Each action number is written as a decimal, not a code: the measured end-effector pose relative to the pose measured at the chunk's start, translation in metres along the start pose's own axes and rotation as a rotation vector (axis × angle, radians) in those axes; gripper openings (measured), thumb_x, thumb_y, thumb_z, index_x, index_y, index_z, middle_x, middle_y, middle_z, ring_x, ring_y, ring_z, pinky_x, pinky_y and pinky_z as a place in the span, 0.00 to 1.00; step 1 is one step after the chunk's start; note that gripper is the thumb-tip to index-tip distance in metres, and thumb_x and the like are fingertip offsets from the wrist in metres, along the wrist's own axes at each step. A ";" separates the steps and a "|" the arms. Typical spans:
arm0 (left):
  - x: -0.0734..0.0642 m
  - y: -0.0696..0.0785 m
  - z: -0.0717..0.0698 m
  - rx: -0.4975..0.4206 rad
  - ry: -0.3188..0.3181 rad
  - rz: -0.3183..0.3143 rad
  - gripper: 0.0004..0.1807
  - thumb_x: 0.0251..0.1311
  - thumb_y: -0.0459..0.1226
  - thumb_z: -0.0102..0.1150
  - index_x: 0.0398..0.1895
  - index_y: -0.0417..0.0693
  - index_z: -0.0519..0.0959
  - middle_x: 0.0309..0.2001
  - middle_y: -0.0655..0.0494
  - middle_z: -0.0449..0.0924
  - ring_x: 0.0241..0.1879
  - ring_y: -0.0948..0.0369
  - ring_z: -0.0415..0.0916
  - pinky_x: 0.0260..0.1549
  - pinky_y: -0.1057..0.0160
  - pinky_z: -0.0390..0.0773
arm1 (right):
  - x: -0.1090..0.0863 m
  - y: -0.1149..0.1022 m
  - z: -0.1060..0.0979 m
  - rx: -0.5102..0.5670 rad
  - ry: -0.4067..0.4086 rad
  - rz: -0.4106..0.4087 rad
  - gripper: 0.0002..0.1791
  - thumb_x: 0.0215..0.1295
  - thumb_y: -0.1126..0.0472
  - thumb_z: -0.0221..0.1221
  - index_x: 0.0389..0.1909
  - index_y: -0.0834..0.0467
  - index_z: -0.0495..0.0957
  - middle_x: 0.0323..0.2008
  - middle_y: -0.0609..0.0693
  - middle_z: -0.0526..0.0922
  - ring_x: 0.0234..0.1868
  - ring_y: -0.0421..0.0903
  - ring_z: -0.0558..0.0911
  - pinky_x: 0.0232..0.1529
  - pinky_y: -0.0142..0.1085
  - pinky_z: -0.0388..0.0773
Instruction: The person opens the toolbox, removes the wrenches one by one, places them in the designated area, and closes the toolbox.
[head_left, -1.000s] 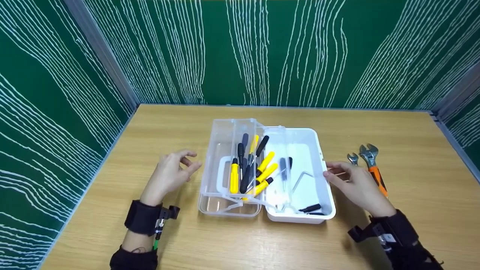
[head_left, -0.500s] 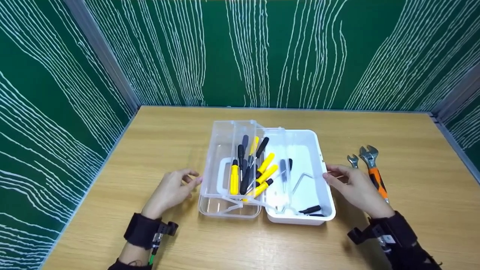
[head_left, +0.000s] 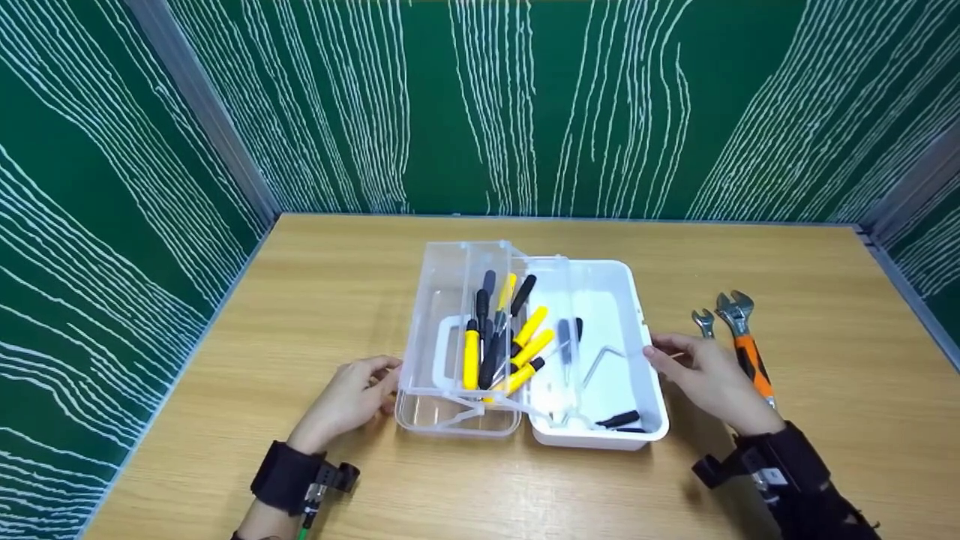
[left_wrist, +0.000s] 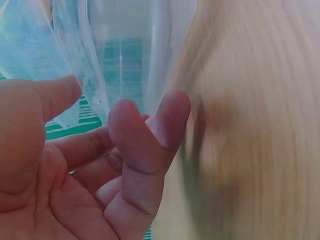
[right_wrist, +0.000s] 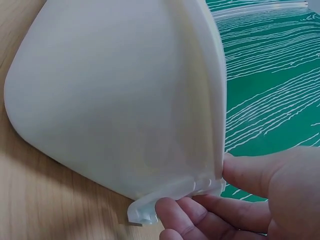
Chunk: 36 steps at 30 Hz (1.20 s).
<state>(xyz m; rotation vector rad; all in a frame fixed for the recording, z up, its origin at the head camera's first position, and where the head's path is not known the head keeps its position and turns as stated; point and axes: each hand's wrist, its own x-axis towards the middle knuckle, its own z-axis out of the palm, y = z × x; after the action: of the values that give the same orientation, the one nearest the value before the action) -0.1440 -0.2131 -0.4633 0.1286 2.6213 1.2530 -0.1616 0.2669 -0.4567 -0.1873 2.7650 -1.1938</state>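
Note:
A white toolbox [head_left: 606,300] lies opened on the table, its clear lid [head_left: 457,426] flat to the left. Clear trays [head_left: 444,289] stand raised over the lid, bearing several yellow-handled [head_left: 470,360] and black-handled screwdrivers [head_left: 523,294]. Inside the white base are a hex key [head_left: 598,366] and black-handled tools [head_left: 619,418]. My left hand [head_left: 349,397] is at the tray's left edge; in the left wrist view the thumb [left_wrist: 64,95] meets the clear plastic, with fingers loosely bent. My right hand [head_left: 709,379] pinches the base's right rim at the latch [right_wrist: 160,200].
To the right of the toolbox lie a small adjustable wrench [head_left: 703,322] and a larger one with an orange handle [head_left: 752,360], partly behind my right hand. Green walls with white wavy lines [head_left: 465,105] border the wooden table [head_left: 315,277].
My left hand has moved right and slightly toward me, from apart to the clear tray's edge. My right hand keeps its hold on the rim. The tools stay put.

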 end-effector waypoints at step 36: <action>-0.009 0.002 0.002 -0.065 -0.089 0.126 0.29 0.80 0.41 0.56 0.80 0.44 0.69 0.70 0.38 0.80 0.57 0.47 0.86 0.55 0.52 0.88 | 0.000 0.002 0.000 0.024 -0.030 0.029 0.36 0.83 0.42 0.54 0.73 0.69 0.73 0.61 0.67 0.85 0.48 0.50 0.86 0.46 0.31 0.85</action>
<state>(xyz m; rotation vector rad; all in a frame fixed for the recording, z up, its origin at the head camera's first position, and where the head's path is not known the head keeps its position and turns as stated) -0.1351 -0.2122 -0.4616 0.3345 2.5282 1.3383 -0.1618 0.2682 -0.4588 -0.1607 2.7166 -1.2069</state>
